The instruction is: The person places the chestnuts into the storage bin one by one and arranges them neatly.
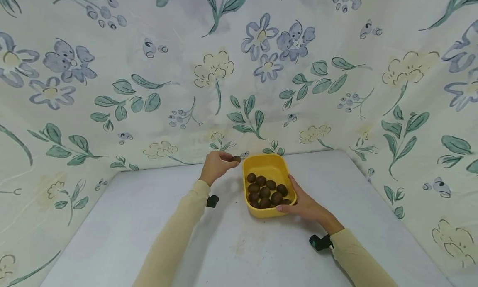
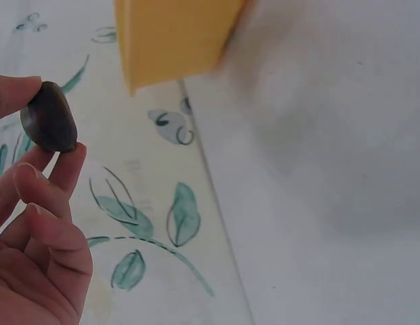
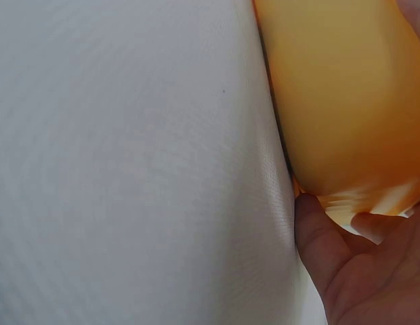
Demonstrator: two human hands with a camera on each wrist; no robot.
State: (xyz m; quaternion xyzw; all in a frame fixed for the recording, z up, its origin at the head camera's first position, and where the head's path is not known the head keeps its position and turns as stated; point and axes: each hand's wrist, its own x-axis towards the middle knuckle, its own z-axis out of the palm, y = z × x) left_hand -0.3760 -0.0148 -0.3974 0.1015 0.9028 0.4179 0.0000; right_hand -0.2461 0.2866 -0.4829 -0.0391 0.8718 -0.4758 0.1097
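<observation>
My left hand (image 1: 218,167) pinches a single chestnut (image 2: 50,117), dark brown and smooth, between thumb and fingertips. It is held up just left of the far part of a yellow tub (image 1: 266,161), apart from its wall. Several more brown chestnuts (image 1: 264,192) lie bunched at the near end of the tub, while bare yellow floor shows at the far end. My right hand (image 1: 308,205) grips the tub at its near right corner, thumb over the near rim and fingers along the right side. In the right wrist view, part of that grip is hidden by the tub.
A white tabletop (image 1: 239,245) spreads under both arms. Behind it and along its sides hangs a floral cloth (image 1: 179,50), close to the tub's far end. Small black devices sit at the left wrist (image 1: 212,201) and right wrist (image 1: 320,242).
</observation>
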